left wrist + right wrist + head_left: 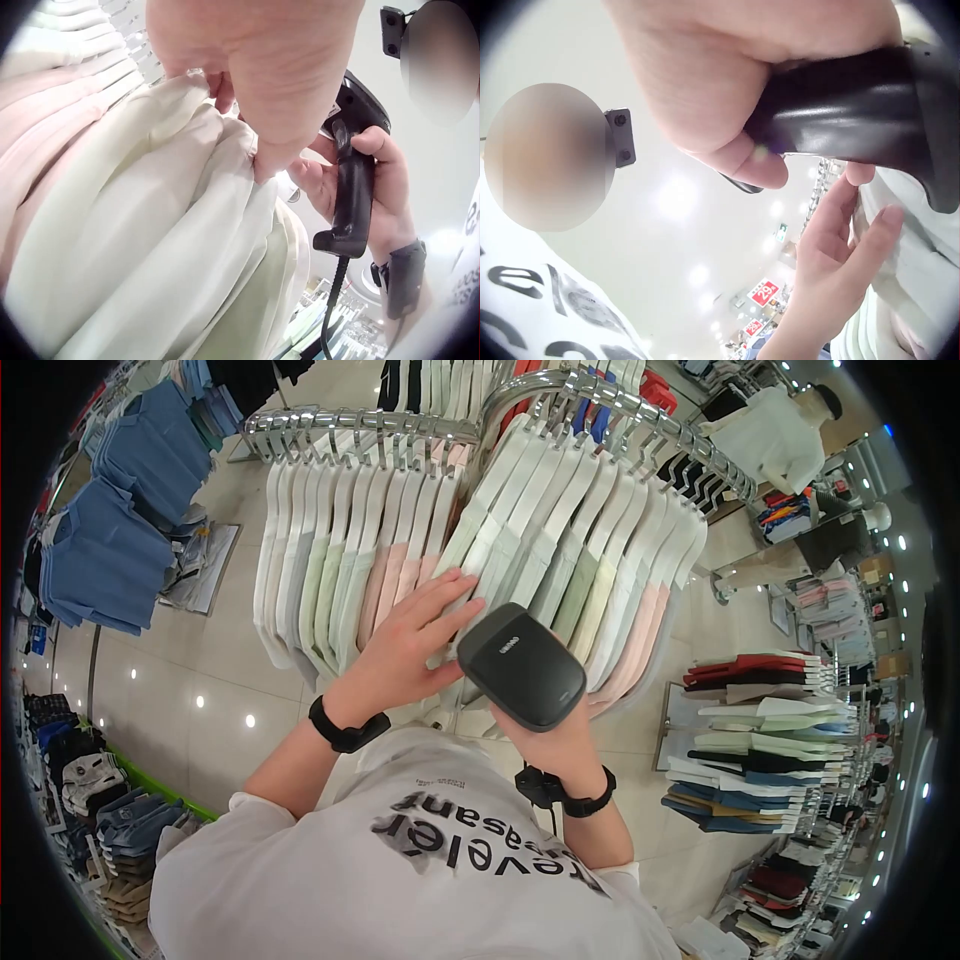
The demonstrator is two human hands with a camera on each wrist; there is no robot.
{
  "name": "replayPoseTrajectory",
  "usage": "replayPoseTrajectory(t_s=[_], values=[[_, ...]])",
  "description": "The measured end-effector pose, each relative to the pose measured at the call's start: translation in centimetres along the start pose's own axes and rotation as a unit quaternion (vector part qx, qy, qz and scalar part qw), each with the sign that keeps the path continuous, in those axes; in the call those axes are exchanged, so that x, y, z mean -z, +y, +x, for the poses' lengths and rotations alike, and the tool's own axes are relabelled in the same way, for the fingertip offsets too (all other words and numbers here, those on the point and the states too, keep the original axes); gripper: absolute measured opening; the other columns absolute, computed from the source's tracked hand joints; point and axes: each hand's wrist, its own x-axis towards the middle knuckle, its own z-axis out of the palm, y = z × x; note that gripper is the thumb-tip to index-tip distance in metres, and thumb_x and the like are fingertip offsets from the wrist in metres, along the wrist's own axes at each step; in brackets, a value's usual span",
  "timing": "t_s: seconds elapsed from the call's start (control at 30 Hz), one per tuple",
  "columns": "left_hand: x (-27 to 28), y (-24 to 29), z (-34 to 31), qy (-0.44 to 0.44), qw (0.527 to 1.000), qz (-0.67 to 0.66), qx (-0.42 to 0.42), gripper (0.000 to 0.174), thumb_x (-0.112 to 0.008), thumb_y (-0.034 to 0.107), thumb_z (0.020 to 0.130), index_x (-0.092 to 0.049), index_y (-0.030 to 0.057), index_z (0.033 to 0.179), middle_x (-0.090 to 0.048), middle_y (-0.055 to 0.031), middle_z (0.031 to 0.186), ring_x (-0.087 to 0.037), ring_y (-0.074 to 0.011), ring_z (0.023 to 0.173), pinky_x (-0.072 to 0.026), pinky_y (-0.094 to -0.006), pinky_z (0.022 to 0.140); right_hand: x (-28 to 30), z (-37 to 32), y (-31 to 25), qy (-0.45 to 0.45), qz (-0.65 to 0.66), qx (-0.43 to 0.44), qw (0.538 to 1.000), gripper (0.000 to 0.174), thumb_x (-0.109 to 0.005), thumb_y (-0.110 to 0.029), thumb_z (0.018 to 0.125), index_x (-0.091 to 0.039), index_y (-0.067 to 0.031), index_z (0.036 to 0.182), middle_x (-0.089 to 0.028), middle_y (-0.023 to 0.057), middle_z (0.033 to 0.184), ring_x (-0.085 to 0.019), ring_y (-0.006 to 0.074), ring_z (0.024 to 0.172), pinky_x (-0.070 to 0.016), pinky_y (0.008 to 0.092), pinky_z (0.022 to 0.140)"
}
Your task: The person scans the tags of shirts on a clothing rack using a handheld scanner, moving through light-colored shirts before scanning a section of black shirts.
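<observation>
A black handheld barcode scanner point(522, 667) is held by my right hand point(560, 745), its broad head covering much of that hand in the head view. In the left wrist view the fingers wrap round the scanner's handle point(354, 195), and a cord hangs from its end. My left hand point(400, 645) touches the pale garments point(482, 560) hanging in front of me, its fingers extended over their shoulders and its thumb apart, close to the scanner. From the left wrist, the thumb point(270, 157) lies against the pale cloth point(187, 202). White hangers point(500, 475) carry these garments.
A curved chrome rail point(600, 395) holds the hangers, with another row of pale clothes point(345, 550) on the left. Blue shirts point(110, 555) hang at far left. More racks of folded-over clothes point(760, 735) stand at right. A mannequin point(775, 435) is at the upper right.
</observation>
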Motion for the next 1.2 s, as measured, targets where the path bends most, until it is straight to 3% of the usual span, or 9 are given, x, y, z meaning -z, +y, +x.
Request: replayPoseTrajectory(t_s=[0.13,0.17,0.3,0.37,0.4,0.47,0.5,0.67,1.2], values=[[0.1,-0.3,-0.1,0.012,1.0,0.017,0.002,0.066,-0.084,0.009,0.077,-0.063,0.0062,0.139,-0.052,-0.0142,0.152,-0.045,-0.0387,0.146,-0.0377,-0.0492,0.12,-1.4,0.7,0.0,-0.028,0.007,-0.008,1.0,0.089,-0.081,-0.002,0.077,-0.034,0.0058,0.153,-0.064,0.0145,0.132,-0.063,0.0221,0.122,-0.0466,0.0352,0.108],[0.2,-0.3,-0.2,0.014,1.0,0.011,0.005,0.065,-0.084,0.009,0.077,-0.063,0.0056,0.138,-0.052,-0.014,0.152,-0.045,-0.0385,0.146,-0.038,-0.0493,0.12,-1.7,0.7,0.1,-0.02,0.006,-0.023,1.0,0.083,-0.079,0.0,0.077,-0.043,0.0037,0.152,-0.06,0.014,0.141,-0.059,0.0215,0.131,-0.0426,0.0358,0.113],[0.4,-0.4,-0.1,0.008,1.0,-0.009,0.02,0.061,-0.084,0.009,0.079,-0.064,0.0049,0.136,-0.052,-0.0134,0.152,-0.046,-0.0388,0.145,-0.0391,-0.0497,0.119,-2.2,1.0,1.6,-0.01,0.028,-0.012,0.999,0.078,-0.077,0.0,0.079,-0.044,0.0045,0.15,-0.062,0.0135,0.139,-0.057,0.0204,0.133,-0.0413,0.0364,0.115],[0.3,-0.3,0.0,0.029,1.0,-0.011,0.003,0.067,-0.084,0.004,0.069,-0.065,0.0096,0.133,-0.055,-0.0127,0.15,-0.049,-0.0374,0.143,-0.0444,-0.048,0.115,-2.2,1.7,2.1,-0.037,-0.057,0.04,0.997,0.07,-0.076,-0.008,0.082,-0.045,0.0066,0.143,-0.068,0.0154,0.124,-0.067,0.0268,0.113,-0.0341,0.042,0.121],[0.2,-0.3,0.0,0.032,0.999,-0.01,0.004,0.067,-0.084,0.004,0.069,-0.065,0.0096,0.133,-0.055,-0.0127,0.15,-0.049,-0.0374,0.143,-0.0444,-0.048,0.115,-2.3,1.9,1.9,-0.04,-0.058,0.041,0.997,0.07,-0.076,-0.008,0.082,-0.045,0.0066,0.143,-0.068,0.0154,0.124,-0.067,0.0268,0.113,-0.0341,0.042,0.121],[0.0,-0.4,0.1,0.034,0.999,-0.013,0.003,0.063,-0.086,0.006,0.069,-0.068,0.0107,0.129,-0.056,-0.0118,0.149,-0.049,-0.0373,0.143,-0.0448,-0.0478,0.115,-2.6,2.3,1.2,-0.027,0.003,-0.078,0.997,0.061,-0.073,-0.006,0.083,-0.052,0.0037,0.138,-0.068,0.0144,0.121,-0.067,0.0233,0.108,-0.0423,0.041,0.114],[0.0,-0.4,0.1,0.036,0.999,-0.013,0.004,0.063,-0.086,0.006,0.069,-0.068,0.0107,0.129,-0.056,-0.0118,0.149,-0.049,-0.0373,0.143,-0.0448,-0.0478,0.115,-2.7,2.5,1.3,-0.029,0.002,-0.078,0.997,0.061,-0.073,-0.006,0.083,-0.052,0.0037,0.138,-0.068,0.0144,0.121,-0.067,0.0233,0.108,-0.0423,0.041,0.114],[0.0,-0.7,-0.4,0.025,1.0,0.018,-0.001,0.056,-0.087,0.01,0.071,-0.071,0.0107,0.124,-0.058,-0.0113,0.148,-0.049,-0.0365,0.144,-0.0437,-0.0479,0.116,-3.1,2.9,3.8,-0.017,0.084,-0.132,0.988,0.057,-0.072,-0.003,0.083,-0.052,0.003,0.136,-0.065,0.0095,0.118,-0.063,0.0156,0.101,-0.053,0.0322,0.087],[0.5,-1.0,-0.3,-0.001,0.999,0.05,-0.005,0.027,-0.082,0.018,0.08,-0.079,0.0112,0.106,-0.053,-0.0128,0.153,-0.047,-0.0363,0.145,-0.0393,-0.0492,0.116,-2.3,2.9,3.9,-0.034,0.108,-0.166,0.98,0.058,-0.074,-0.005,0.084,-0.049,0.0009,0.136,-0.06,0.0076,0.12,-0.06,0.0146,0.105,-0.0523,0.0318,0.09]])
